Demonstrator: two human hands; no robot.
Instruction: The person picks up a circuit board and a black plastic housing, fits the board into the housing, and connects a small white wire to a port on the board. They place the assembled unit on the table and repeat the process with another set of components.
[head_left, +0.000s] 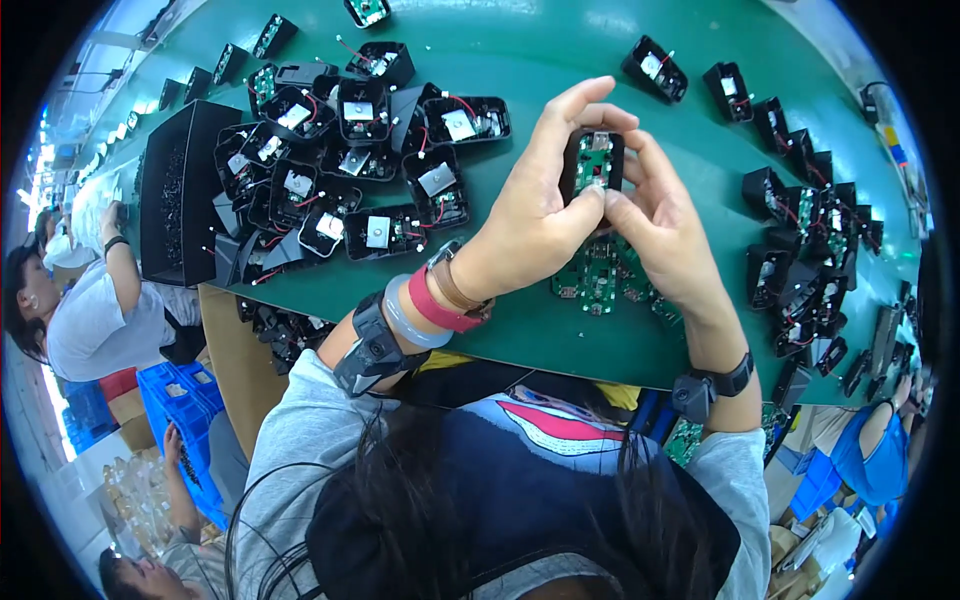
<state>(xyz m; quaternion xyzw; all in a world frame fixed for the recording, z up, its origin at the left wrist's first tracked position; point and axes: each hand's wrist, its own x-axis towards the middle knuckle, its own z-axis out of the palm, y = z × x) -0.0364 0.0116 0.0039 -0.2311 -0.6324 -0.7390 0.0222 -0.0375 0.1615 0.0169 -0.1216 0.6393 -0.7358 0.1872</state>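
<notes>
One black plastic housing [571,168] with green circuit board [595,158], over a green worktable [535,335]: left hand [540,200] curled round one side, right hand [668,228] round the other (both thumbs at the board's near end). Loose circuit boards [598,275], several, just nearer the body.

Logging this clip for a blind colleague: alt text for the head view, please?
A person's left hand and right hand hold a black case with a green circuit board inside, over a green table. More black cases cluster at left and right.
</notes>
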